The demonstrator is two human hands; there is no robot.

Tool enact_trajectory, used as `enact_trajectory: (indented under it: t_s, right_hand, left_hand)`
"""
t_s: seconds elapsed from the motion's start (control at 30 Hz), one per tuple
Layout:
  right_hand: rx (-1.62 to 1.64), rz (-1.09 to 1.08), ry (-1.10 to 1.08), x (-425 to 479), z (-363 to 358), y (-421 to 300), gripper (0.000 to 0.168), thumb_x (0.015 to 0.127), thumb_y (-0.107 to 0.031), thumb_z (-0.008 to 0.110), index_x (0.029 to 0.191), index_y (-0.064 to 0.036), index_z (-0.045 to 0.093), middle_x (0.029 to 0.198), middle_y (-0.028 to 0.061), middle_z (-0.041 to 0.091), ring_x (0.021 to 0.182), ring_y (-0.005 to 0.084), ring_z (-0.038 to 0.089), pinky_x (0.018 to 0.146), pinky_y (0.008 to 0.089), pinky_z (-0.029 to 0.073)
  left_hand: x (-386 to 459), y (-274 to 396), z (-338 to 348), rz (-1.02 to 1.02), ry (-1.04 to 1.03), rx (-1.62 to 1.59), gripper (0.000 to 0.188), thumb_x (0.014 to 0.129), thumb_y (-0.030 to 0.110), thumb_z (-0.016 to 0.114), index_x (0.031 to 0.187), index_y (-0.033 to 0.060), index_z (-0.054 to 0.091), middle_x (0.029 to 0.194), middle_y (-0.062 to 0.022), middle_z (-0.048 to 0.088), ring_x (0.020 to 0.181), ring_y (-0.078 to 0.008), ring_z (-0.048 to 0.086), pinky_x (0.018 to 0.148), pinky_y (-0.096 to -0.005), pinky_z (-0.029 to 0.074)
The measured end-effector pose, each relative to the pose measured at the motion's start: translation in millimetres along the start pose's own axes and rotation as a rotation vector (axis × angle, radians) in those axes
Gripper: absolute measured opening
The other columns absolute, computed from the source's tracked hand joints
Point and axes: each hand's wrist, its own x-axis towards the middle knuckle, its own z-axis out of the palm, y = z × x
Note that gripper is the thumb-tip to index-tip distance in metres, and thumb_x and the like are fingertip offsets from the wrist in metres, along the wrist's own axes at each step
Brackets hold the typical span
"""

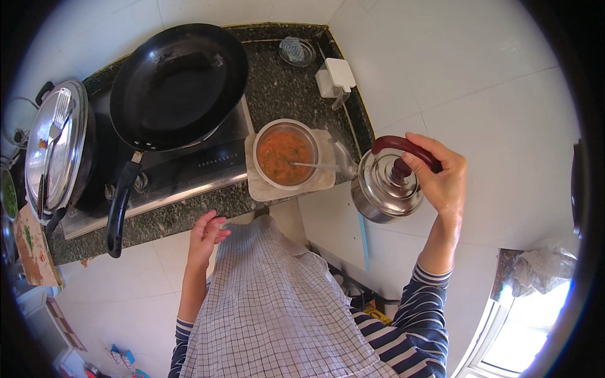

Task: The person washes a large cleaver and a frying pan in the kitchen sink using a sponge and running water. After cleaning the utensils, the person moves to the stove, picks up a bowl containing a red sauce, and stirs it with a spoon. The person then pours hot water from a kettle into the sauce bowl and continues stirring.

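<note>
My right hand grips the dark red handle of a stainless steel kettle, whose lid is on. The kettle is held off the counter's right front edge, its spout pointing left toward a steel bowl. Orange-red soup with green bits fills part of the bowl, and a metal spoon leans in it. Under the bowl lies a folded beige cloth. My left hand holds nothing, fingers loosely bent and apart, just in front of the counter edge.
A large black frying pan stands on the cooktop, its handle jutting over the front edge. At left are a lidded pan with a fork on top and a cutting board. A white container and small glass dish stand behind.
</note>
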Motion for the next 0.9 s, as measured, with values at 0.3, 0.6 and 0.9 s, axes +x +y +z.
enact_trajectory:
  t_s: [0.3, 0.6, 0.9]
  right_hand:
    - [0.223, 0.062, 0.091, -2.7, 6.8, 15.8, 0.026, 0.075, -0.002, 0.068, 0.1, 0.001, 0.063, 0.086, 0.0069, 0.065, 0.075, 0.0104, 0.059, 0.067, 0.0214, 0.047]
    - [0.536, 0.187, 0.29, 13.9, 16.4, 44.9, 0.028, 0.074, -0.006, 0.068, 0.099, 0.003, 0.062, 0.078, 0.0035, 0.062, 0.062, 0.0055, 0.049, 0.051, 0.0174, 0.034]
    - [0.868, 0.163, 0.282, 118.5, 72.0, 52.9, 0.026, 0.073, -0.017, 0.071, 0.09, 0.002, 0.063, 0.065, -0.0033, 0.051, 0.053, 0.0035, 0.036, 0.046, 0.0207, 0.025]
  left_hand:
    - [0.9, 6.1, 4.0, -0.005, -0.003, -0.004, 0.039, 0.091, 0.02, 0.049, 0.124, 0.0016, 0.041, 0.109, -0.0119, 0.058, 0.078, -0.0173, 0.062, 0.07, -0.0272, 0.05]
    - [4.3, 10.6, 5.3, 0.0, 0.028, -0.036, 0.036, 0.09, 0.013, 0.048, 0.124, 0.002, 0.041, 0.109, -0.0122, 0.059, 0.078, -0.0178, 0.063, 0.069, -0.027, 0.05]
    - [9.2, 14.3, 14.5, 0.01, 0.094, -0.064, 0.038, 0.09, 0.014, 0.05, 0.124, 0.0012, 0.041, 0.107, -0.0115, 0.059, 0.077, -0.0177, 0.063, 0.069, -0.0274, 0.05]
